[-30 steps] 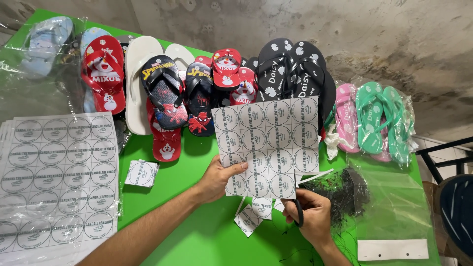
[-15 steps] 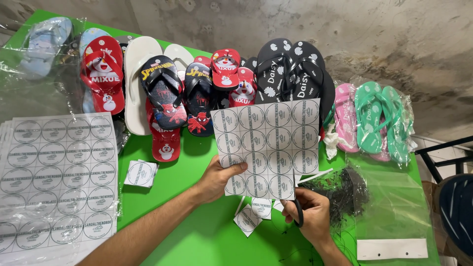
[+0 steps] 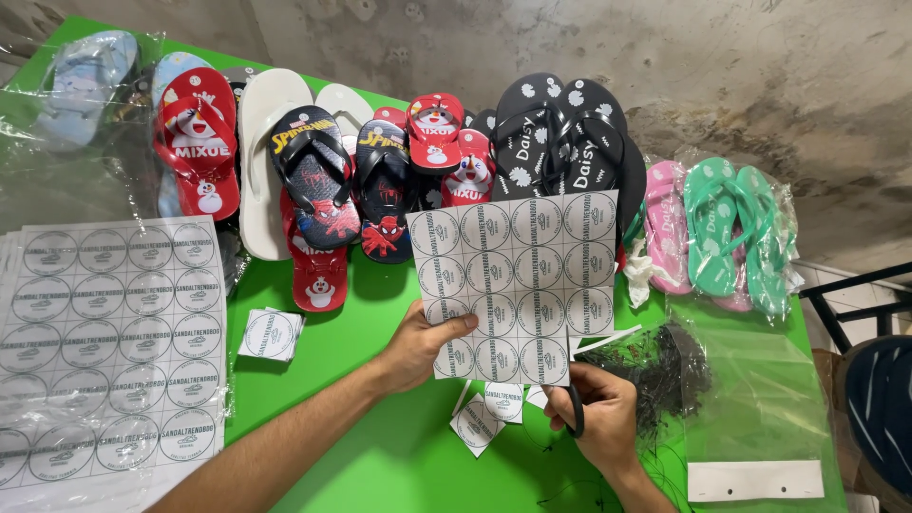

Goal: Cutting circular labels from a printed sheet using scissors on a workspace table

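Almost nothing has shifted since half a second ago: the printed sheet has stayed upright in the same spot and both hands have kept their places at its lower edge.

The green tabletop (image 3: 380, 465) carries everything. Along its far side lies a row of flip-flops: a red pair (image 3: 195, 142) at the left, white soles, dark pairs with cartoon prints, a black pair (image 3: 570, 133), and pink and green pairs (image 3: 731, 228) in clear wrap at the right. A stack of uncut label sheets (image 3: 109, 351) lies flat at the left edge. A clear plastic bag (image 3: 760, 408) lies at the right, with a heap of thin black ties (image 3: 655, 366) beside it.

The sheet of round labels (image 3: 518, 280) is held above the tabletop's middle. The left hand (image 3: 418, 347) pinches its lower left corner, thumb on the front, its grip closed on the paper. The right hand (image 3: 594, 418) has its grip closed around black scissors (image 3: 575, 408), just below the sheet's lower right corner. Cut label squares (image 3: 489, 413) lie between the hands, and a small pile of them (image 3: 271, 334) sits further left.
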